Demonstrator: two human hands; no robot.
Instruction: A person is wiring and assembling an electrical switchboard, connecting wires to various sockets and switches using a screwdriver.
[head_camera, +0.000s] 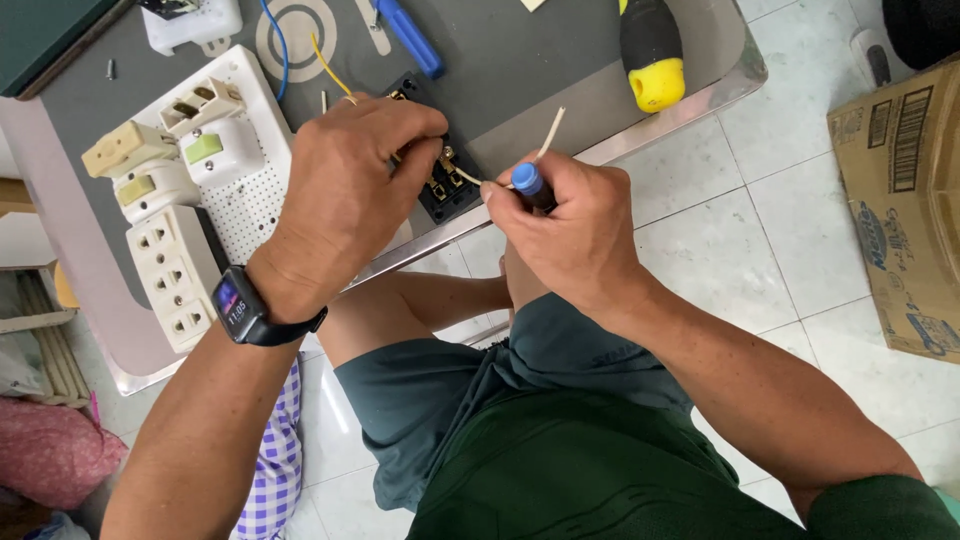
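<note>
- Black socket module sits at the near edge of the grey table, pinned under my left hand; the fingers are clenched around its top end, so it's grasped firmly.
- Right hand is closed around a small blue-capped screwdriver, with the cap poking out above the knuckles. The tip itself is hidden, but it points toward the module's brass terminals, just past my left fingertips.
- Pale wire runs from the terminal side up and away past the right hand; a yellow wire comes out behind the left knuckles.
- My take on doing this bit well: keep the left grip tight so the module can't twist, keep the driver square to the screw, and make sure the wire end stays seated while turning.
- Outboard of the left wrist there's a white pegboard with cream sockets. Beyond the right hand lies a yellow-and-black screwdriver.
</note>
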